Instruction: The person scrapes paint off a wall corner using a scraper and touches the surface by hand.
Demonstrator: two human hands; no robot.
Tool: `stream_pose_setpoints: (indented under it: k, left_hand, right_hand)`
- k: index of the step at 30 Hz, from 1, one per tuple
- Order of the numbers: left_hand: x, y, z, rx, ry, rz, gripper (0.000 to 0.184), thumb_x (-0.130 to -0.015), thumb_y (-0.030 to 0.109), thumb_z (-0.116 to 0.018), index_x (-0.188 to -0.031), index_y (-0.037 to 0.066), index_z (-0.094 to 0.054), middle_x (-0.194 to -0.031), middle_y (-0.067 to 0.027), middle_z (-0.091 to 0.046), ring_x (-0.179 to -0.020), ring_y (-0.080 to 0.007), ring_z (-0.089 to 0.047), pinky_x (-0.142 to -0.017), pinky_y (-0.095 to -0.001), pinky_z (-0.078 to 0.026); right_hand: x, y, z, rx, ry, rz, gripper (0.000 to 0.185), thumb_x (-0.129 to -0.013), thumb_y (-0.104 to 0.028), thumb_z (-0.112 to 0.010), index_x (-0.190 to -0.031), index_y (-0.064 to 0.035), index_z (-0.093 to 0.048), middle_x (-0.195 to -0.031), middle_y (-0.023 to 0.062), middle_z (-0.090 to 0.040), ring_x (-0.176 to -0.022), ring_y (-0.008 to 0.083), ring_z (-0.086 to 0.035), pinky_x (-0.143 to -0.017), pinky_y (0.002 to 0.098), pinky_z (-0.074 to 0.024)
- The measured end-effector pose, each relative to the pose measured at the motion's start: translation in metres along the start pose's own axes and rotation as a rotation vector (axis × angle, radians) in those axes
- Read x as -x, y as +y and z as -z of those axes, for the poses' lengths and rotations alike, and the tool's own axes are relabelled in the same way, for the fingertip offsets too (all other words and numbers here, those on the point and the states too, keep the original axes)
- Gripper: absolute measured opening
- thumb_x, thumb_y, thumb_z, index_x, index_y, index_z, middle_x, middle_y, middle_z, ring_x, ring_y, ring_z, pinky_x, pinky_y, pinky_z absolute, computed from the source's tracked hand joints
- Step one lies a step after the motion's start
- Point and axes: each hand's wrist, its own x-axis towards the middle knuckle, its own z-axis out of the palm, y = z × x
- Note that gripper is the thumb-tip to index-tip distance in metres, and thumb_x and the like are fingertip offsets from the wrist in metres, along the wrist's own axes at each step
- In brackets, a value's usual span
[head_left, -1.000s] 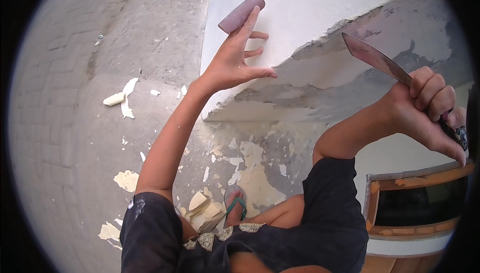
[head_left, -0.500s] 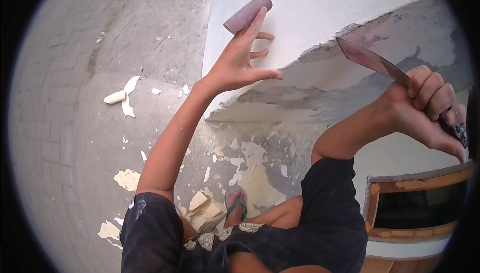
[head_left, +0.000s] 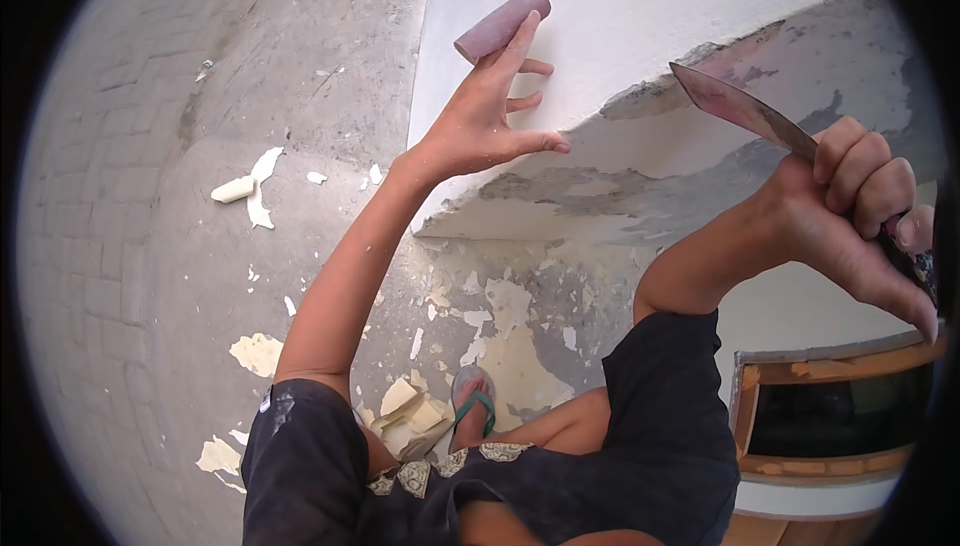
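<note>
Left hand (head_left: 490, 111): grip released, fingers spread at the white painted wall (head_left: 620, 6); a purplish-brown cylindrical roll (head_left: 500, 26) touches the index finger. Right hand (head_left: 855, 196): grip clenched on the dark handle of a long, reddish-stained metal blade (head_left: 742, 111). The blade is tilted, its tip in front of the wall's rough grey-patched band (head_left: 600, 186); contact cannot be determined. Floor (head_left: 300, 276): cream flakes (head_left: 257, 354) scattered, larger cream pieces (head_left: 412, 414) beside a green-strapped sandal (head_left: 472, 398)
</note>
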Motion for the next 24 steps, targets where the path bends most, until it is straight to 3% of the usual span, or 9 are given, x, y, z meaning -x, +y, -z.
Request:
stream_pose_setpoints:
  k: [6, 10, 12, 16, 19, 24]
  left_hand:
    - [-0.001, 0.001, 0.000, 0.004, -0.002, 0.000, 0.123, -0.068, 0.032, -0.089, -0.157, 0.008, -0.008, -0.155, -0.0189, -0.020, -0.128, -0.0275, -0.047, -0.104, -0.0464, -0.052]
    - [0.002, -0.002, -0.002, 0.026, 0.009, -0.007, 0.122, -0.069, 0.031, -0.089, -0.157, 0.010, -0.008, -0.155, -0.0189, -0.021, -0.128, -0.0275, -0.048, -0.104, -0.0463, -0.052]
    - [0.001, -0.002, 0.000, 0.024, 0.005, -0.020, 0.121, -0.069, 0.030, -0.089, -0.157, 0.011, -0.008, -0.155, -0.0189, -0.021, -0.128, -0.0275, -0.048, -0.104, -0.0462, -0.052]
    - [0.002, -0.003, -0.002, 0.028, 0.016, -0.023, 0.121, -0.069, 0.030, -0.089, -0.157, 0.012, -0.009, -0.155, -0.0190, -0.021, -0.128, -0.0274, -0.048, -0.103, -0.0463, -0.052]
    - [-0.001, -0.004, 0.000, 0.014, 0.007, -0.024, 0.121, -0.069, 0.030, -0.089, -0.157, 0.012, -0.009, -0.155, -0.0190, -0.022, -0.128, -0.0272, -0.048, -0.103, -0.0463, -0.052]
    - [-0.001, -0.005, -0.001, 0.014, 0.008, -0.026, 0.121, -0.068, 0.031, -0.089, -0.157, 0.012, -0.009, -0.154, -0.0192, -0.022, -0.128, -0.0270, -0.048, -0.103, -0.0462, -0.052]
  right_hand:
    - [0.002, 0.003, 0.000, -0.021, 0.020, -0.026, 0.080, -0.077, -0.092, -0.028, -0.082, -0.0174, -0.055, -0.053, -0.0041, -0.025, -0.042, 0.0089, -0.019, -0.040, 0.0257, -0.0202]
    - [0.002, 0.010, -0.023, 0.054, 0.176, -0.006, 0.075, -0.077, -0.092, -0.030, -0.070, -0.0184, -0.045, -0.050, -0.0054, -0.021, -0.040, 0.0075, -0.014, -0.039, 0.0242, -0.0175]
    - [0.004, 0.007, -0.018, 0.074, 0.150, 0.022, 0.075, -0.078, -0.092, -0.030, -0.073, -0.0181, -0.046, -0.050, -0.0053, -0.021, -0.041, 0.0075, -0.015, -0.039, 0.0244, -0.0180]
    - [0.003, 0.003, -0.002, 0.025, -0.168, 0.010, 0.080, -0.077, -0.091, -0.029, -0.089, -0.0164, -0.054, -0.056, -0.0038, -0.027, -0.044, 0.0085, -0.021, -0.041, 0.0259, -0.0210]
    - [0.006, 0.008, -0.023, 0.034, 0.059, 0.082, 0.076, -0.078, -0.092, -0.029, -0.072, -0.0178, -0.044, -0.049, -0.0053, -0.019, -0.039, 0.0077, -0.013, -0.039, 0.0249, -0.0148]
    - [0.006, 0.004, -0.012, 0.005, 0.054, 0.075, 0.076, -0.077, -0.092, -0.030, -0.073, -0.0178, -0.045, -0.049, -0.0056, -0.019, -0.040, 0.0075, -0.013, -0.039, 0.0244, -0.0148]
